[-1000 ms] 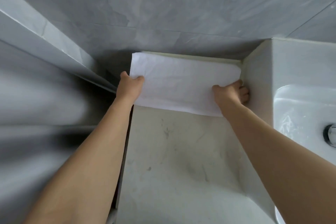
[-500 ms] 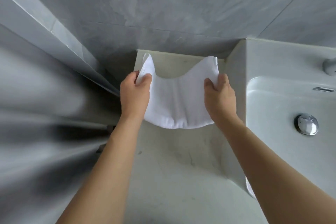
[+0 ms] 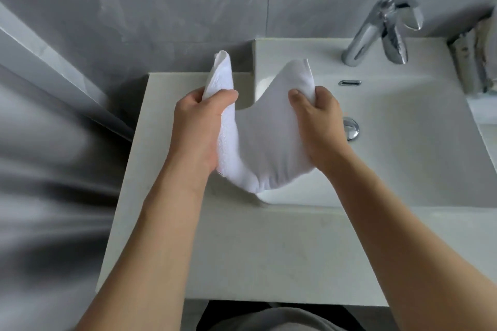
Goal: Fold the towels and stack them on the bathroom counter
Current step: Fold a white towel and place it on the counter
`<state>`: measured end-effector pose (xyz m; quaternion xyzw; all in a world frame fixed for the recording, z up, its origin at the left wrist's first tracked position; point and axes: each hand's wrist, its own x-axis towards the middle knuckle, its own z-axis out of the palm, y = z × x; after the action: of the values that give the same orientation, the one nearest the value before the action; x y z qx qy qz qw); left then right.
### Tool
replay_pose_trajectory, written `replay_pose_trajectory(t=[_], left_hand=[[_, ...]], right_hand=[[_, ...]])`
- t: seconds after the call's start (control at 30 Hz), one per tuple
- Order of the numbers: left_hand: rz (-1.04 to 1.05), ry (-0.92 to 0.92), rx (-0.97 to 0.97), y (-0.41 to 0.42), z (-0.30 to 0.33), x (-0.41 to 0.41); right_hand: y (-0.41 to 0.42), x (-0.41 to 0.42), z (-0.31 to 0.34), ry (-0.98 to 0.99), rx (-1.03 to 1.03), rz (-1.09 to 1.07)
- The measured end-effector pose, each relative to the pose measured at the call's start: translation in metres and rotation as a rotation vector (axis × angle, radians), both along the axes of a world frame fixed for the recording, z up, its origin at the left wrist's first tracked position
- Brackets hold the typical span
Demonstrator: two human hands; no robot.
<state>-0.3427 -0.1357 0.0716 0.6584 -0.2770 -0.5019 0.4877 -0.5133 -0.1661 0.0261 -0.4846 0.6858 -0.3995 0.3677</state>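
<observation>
We held the towel [image 3: 265,142] above the worktop [image 3: 242,250], our left hand [image 3: 200,126] and right hand [image 3: 317,126] each clamped on an end. It sagged between, soft and light; a grip at the corners seemed best.

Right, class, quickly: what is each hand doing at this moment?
Left hand: grips the left end of the white towel.
Right hand: grips the towel's right end; the middle sags between them.
</observation>
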Motion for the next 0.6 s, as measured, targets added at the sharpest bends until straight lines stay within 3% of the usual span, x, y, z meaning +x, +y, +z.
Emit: replay_pose_trajectory(t=[0.1, 0.6], left_hand=[[-0.007, 0.019, 0.007, 0.018, 0.004, -0.047], [-0.182, 0.065, -0.002, 0.025, 0.008, -0.173]], right_hand=[[0.023, -0.049, 0.004, -0.084, 0.033, -0.037], [0.061, -0.186, 0.007, -0.112, 0.022, -0.257]])
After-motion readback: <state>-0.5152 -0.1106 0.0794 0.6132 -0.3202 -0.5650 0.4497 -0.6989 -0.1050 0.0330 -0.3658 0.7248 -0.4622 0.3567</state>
